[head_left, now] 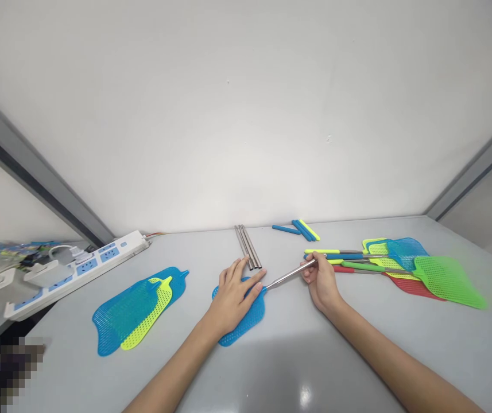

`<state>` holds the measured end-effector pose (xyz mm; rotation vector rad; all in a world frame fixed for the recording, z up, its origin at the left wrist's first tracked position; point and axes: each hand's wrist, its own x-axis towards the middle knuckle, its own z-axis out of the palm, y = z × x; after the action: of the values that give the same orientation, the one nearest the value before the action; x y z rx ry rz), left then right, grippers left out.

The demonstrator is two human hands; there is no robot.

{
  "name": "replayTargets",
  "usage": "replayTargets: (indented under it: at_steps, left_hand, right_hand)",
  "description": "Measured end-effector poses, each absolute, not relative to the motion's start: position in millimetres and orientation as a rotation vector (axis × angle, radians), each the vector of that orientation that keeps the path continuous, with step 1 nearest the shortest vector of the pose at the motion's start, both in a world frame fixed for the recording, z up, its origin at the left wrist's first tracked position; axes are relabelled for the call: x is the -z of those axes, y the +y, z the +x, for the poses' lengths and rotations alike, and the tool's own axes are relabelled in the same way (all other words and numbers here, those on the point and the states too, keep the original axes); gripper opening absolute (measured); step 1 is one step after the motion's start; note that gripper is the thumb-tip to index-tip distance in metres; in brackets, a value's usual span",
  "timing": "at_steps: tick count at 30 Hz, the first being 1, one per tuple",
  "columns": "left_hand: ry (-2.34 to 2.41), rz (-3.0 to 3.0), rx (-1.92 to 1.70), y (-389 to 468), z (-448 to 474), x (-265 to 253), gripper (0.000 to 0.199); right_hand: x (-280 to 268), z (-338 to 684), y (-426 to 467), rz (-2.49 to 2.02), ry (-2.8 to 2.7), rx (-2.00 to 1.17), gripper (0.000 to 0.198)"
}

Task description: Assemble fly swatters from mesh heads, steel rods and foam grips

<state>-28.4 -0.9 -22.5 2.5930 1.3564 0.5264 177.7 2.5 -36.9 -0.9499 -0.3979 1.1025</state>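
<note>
Left hand (236,291) lies flat on the blue plastic mesh swatter head (241,315); right hand (322,279) pinches the thin metal rod (289,275), which runs from the head up to the right. Spare steel rods (248,246) lie just behind, finished swatters (405,267) to the right, loose blue and yellow heads (138,310) to the left.

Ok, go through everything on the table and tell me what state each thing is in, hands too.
Left hand: flat, pressing on the blue swatter head.
Blue swatter head: flat on the table, metal rod at its neck.
Metal rod: pinched in the right hand, tip at the head.
Right hand: closed on the rod.
Spare rods: loose, side by side.
Foam sleeves: loose, unfitted.
Finished swatters: piled, overlapping.
Spare heads: stacked, rodless.
Power strip: one plug in.
</note>
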Motion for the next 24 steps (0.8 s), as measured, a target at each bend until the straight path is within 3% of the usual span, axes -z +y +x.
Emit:
replayTargets:
  at_steps: [24]
  left_hand:
    - [1.419, 2.635, -0.594, -1.8, -26.8, 19.5, 0.041]
  right_hand:
    - [39.9, 177.2, 3.5, -0.937, -0.403, -1.103, 0.018]
